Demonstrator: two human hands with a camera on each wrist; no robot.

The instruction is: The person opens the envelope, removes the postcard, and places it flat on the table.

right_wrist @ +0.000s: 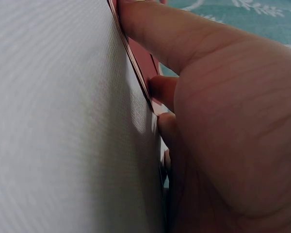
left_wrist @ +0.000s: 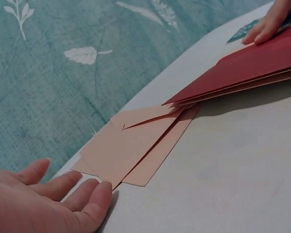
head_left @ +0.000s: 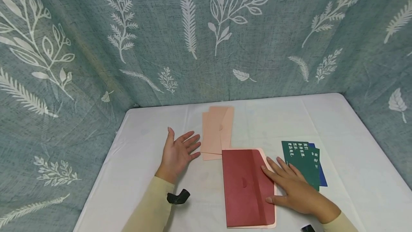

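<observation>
Red envelope [head_left: 238, 199], 1 pc, lying near ctr over pink paper [head_left: 262, 153]; prob. weighing little, semi-stiff, creasing easily; suiting a pinch at L/R edges. R hand [head_left: 296, 191] resting on its R edge, ungripping; L hand [head_left: 178, 155] facing palm-up, empty, nr far pink envelopes [head_left: 212, 128].

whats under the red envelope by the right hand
A pale pink paper layer peeks out from under the red envelope along its right and bottom edges. The rest is covered, so how many pieces lie there cannot be told.
</observation>
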